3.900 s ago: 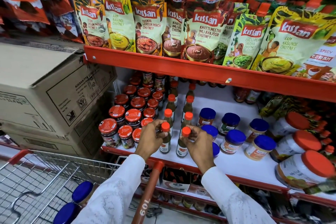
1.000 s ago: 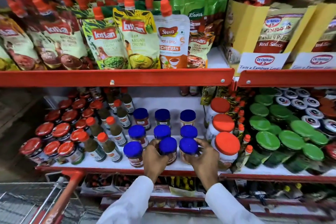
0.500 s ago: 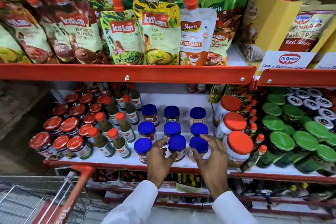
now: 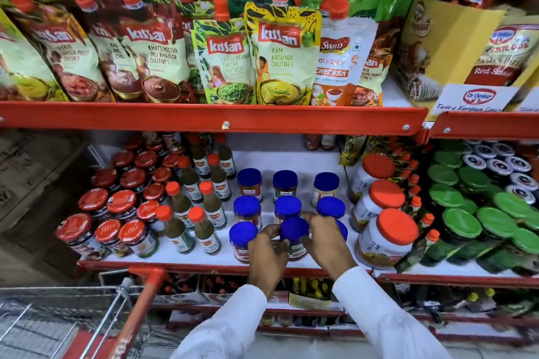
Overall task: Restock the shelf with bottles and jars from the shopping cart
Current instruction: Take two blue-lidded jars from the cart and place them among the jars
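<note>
Blue-lidded jars stand in three rows on the white middle shelf (image 4: 306, 160). My left hand (image 4: 269, 253) and my right hand (image 4: 326, 239) both close around the middle jar of the front row (image 4: 294, 232), left fingers on its left side, right fingers and thumb on its right side. That jar stands upright on the shelf near the front edge. Another front-row jar (image 4: 243, 237) sits just left of my left hand. My right hand hides most of the front-right jar (image 4: 343, 231). The shopping cart's wire basket (image 4: 43, 315) and red handle (image 4: 140, 300) show at bottom left.
Small orange-capped sauce bottles (image 4: 204, 230) and red-lidded jars (image 4: 119, 204) fill the shelf to the left. Large orange-lidded jars (image 4: 388, 236) stand close on the right, green-lidded jars (image 4: 493, 221) beyond. Chutney pouches (image 4: 280, 58) line the red upper shelf (image 4: 224, 118).
My right hand has shifted left from the front-right jar onto the middle front jar, joining my left hand there. The view has moved slightly closer.
</note>
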`<state>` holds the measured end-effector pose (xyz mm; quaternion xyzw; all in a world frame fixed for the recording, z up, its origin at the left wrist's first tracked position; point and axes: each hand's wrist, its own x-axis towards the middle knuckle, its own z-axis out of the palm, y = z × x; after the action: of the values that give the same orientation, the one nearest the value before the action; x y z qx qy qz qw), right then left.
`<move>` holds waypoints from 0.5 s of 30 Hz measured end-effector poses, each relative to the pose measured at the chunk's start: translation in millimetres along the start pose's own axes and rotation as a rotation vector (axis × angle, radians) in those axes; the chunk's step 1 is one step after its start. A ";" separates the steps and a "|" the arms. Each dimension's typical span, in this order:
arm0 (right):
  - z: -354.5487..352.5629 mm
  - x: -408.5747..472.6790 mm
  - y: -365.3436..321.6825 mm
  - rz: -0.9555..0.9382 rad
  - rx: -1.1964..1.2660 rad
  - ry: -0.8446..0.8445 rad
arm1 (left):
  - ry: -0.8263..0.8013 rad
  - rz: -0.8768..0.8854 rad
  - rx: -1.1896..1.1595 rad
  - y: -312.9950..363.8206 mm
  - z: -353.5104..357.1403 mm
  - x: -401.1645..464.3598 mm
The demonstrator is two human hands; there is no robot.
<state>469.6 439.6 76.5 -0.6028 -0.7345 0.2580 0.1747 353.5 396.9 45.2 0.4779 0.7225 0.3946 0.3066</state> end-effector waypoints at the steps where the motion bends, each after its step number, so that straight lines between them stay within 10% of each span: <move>1: 1.4 -1.0 0.0 0.008 0.023 0.002 | 0.004 0.009 0.010 0.0 -2.0 0.2; 15: 11.8 -17.7 0.8 0.047 0.210 0.077 | -0.037 0.052 0.088 0.8 -14.7 -0.5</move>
<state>467.3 420.5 67.6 -0.6078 -0.6817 0.3144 0.2590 342.0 392.6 53.3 0.5165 0.7207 0.3614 0.2883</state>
